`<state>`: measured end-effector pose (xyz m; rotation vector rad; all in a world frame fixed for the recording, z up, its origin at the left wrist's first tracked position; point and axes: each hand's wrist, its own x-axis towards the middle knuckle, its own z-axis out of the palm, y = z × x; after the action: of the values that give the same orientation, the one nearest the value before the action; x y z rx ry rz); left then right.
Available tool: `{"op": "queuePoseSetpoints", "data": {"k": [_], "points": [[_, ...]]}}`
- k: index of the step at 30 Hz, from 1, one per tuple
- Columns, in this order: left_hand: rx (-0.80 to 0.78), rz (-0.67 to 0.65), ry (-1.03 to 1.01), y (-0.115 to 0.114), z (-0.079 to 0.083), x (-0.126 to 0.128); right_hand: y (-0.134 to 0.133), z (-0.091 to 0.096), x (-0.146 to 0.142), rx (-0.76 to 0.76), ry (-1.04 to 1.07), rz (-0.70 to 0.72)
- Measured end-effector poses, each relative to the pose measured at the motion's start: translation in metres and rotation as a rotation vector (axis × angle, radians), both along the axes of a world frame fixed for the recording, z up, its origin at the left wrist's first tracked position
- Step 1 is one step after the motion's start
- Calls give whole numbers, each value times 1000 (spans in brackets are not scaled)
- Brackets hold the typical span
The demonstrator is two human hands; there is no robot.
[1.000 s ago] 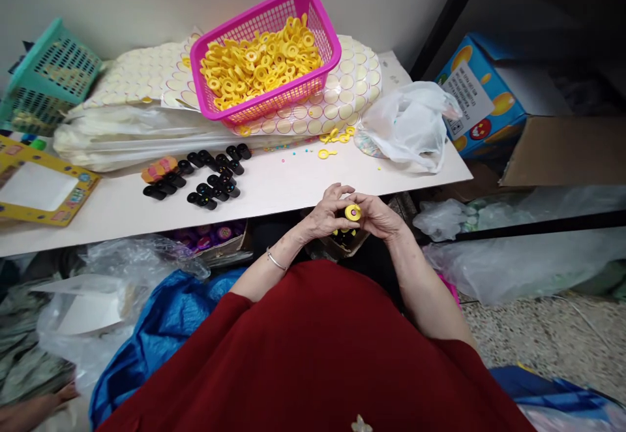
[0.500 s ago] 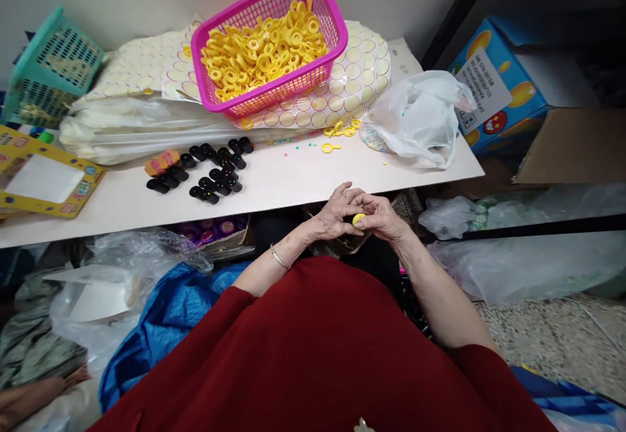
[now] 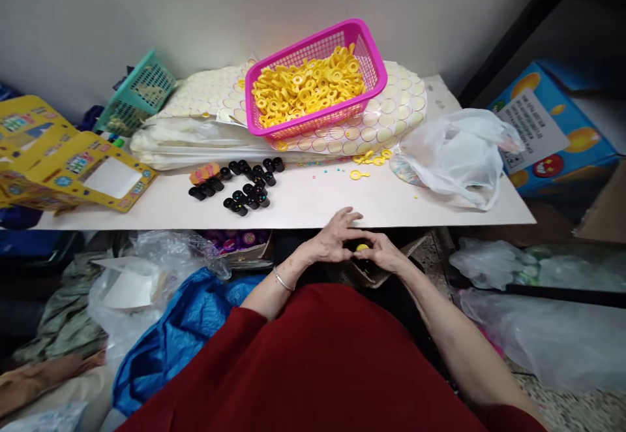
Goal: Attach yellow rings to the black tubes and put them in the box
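Just off the table's front edge, my two hands meet around a small round yellow piece (image 3: 362, 247). My right hand (image 3: 387, 254) pinches it between thumb and fingers. The thumb and forefinger of my left hand (image 3: 333, 237) close in on it from the other side, while its other fingers stick out loosely. Something dark shows just under the yellow piece; I cannot tell whether it belongs to it. Below the hands is an open cardboard box (image 3: 379, 280), mostly covered by them.
On the white table (image 3: 313, 207) stand several small black cylinders (image 3: 249, 195) beside an orange piece (image 3: 204, 172). A pink basket (image 3: 379, 83) of yellow ring-ended pieces rests on sticker sheets (image 3: 405, 102). A white plastic bag (image 3: 460, 151) lies right, yellow printed boxes (image 3: 81, 164) left.
The view has shifted, so the table and basket appear lower and further right. My hands stay together at the yellow piece, with the fingers slightly rearranged; less of it shows now.
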<state>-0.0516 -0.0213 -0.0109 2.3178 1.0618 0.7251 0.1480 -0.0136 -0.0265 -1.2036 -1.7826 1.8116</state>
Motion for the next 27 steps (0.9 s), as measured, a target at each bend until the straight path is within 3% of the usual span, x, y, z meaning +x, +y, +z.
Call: {"op": "queuePoseSetpoints", "data": {"k": [2,4,6,7,9,15,18,21,24,27], "points": [[48,236,-3,9,10,-28,5,-14,-5,114,-329,81],[86,603,70,20,24,-58,11,-26,-11,203,-642,222],[106,933,177,32,38,-84,16,-33,-17,233,-804,333],[126,1040,216,38,44,-95,18,-35,-21,231,-831,360],[142,1133,297,50,52,-110,21,-37,-28,222,-855,403],[14,1085,687,69,59,-123,23,-35,-39,198,-910,493],[12,1045,689,67,61,-123,25,-22,-33,186,-905,512],[23,974,565,63,62,-115,29,2,-19,161,-856,541],[-26,798,411,62,54,-93,41,31,-8,19,-533,535],[-88,633,243,62,40,-61,65,48,-10,0,-133,333]]}}
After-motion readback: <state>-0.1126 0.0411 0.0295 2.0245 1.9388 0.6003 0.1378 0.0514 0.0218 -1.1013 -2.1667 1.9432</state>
